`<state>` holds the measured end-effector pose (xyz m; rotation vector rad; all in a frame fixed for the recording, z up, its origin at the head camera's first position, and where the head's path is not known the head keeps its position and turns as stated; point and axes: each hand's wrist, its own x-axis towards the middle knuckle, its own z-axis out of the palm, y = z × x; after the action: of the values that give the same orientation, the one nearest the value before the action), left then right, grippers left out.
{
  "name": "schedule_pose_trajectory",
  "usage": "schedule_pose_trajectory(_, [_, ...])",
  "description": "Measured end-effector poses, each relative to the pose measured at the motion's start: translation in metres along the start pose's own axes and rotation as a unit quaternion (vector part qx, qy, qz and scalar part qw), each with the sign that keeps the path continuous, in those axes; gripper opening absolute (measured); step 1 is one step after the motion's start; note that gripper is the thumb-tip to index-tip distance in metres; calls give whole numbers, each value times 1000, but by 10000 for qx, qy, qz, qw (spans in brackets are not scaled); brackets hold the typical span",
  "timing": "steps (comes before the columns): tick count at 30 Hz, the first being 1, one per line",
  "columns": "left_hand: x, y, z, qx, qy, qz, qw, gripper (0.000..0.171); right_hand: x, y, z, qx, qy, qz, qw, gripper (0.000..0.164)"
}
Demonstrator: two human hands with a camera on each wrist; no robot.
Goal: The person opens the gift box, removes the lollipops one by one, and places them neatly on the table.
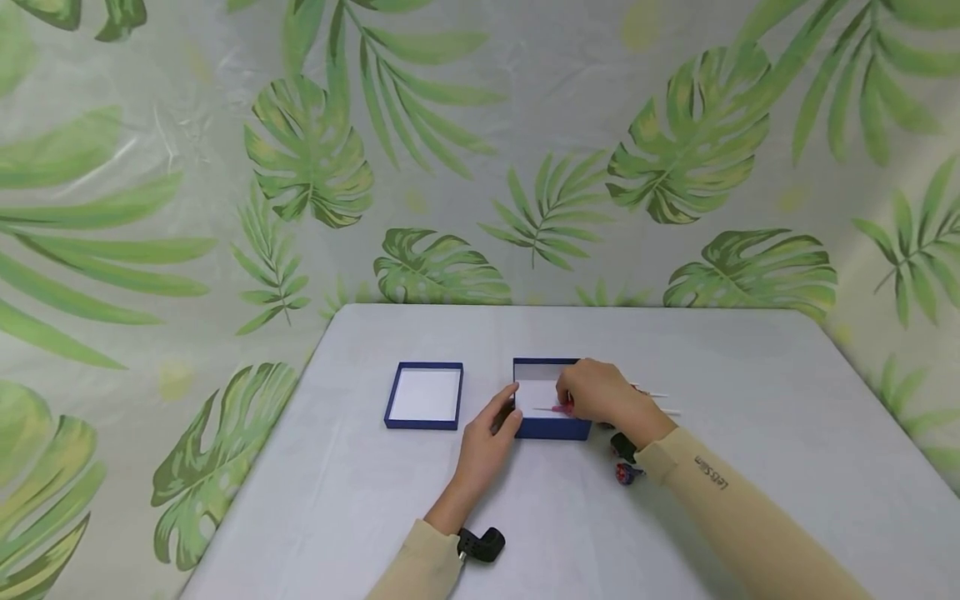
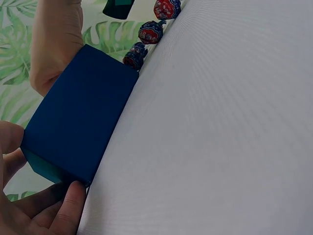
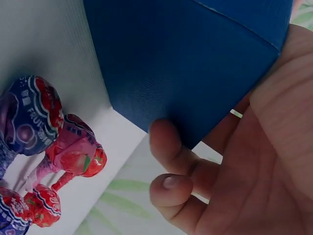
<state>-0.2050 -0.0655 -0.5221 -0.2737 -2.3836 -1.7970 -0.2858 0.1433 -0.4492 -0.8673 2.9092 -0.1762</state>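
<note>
An open blue box (image 1: 553,428) with a white inside sits mid-table. My left hand (image 1: 486,446) rests at its left end, thumb and fingers apart and touching the wall near the corners. Over the box's right side, my right hand (image 1: 600,392) reaches in and pinches a lollipop (image 1: 564,408) in a pink-red wrapper, its thin stick pointing left. The blue wall hides part of that hand in the right wrist view. Several wrapped lollipops (image 3: 29,117) lie to the right of the box, partly hidden by my right arm in the head view.
A shallow blue-rimmed lid (image 1: 423,424) with a white inside lies left of the box. White lollipop sticks (image 1: 660,395) show beyond my right wrist. A leaf-patterned sheet (image 1: 442,167) hangs behind the white table (image 1: 337,500).
</note>
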Motion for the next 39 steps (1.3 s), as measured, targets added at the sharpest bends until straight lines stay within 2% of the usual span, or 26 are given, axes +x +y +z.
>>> schedule_pose_trajectory(9, [1, 0, 0, 18, -24, -77, 10000, 44, -3, -3, -3, -110, 232, -2, 9997, 9])
schedule_pose_trajectory(14, [1, -2, 0, 55, -47, -67, 10000, 44, -3, -2, -3, -70, 378, -35, 9993, 19])
schedule_pose_trajectory(22, [1, -3, 0, 62, -76, -87, 9999, 46, -6, -6, -12, 135, 440, 89, 9989, 10])
schedule_pose_trajectory(27, [2, -3, 0, 78, -80, -95, 9999, 46, -6, -9, -16, 452, 552, 148, 9973, 10])
schedule_pose_trajectory(39, [1, -3, 0, 46, -76, -76, 9999, 46, -11, -5, -24, 1271, 1380, 45, 9822, 18])
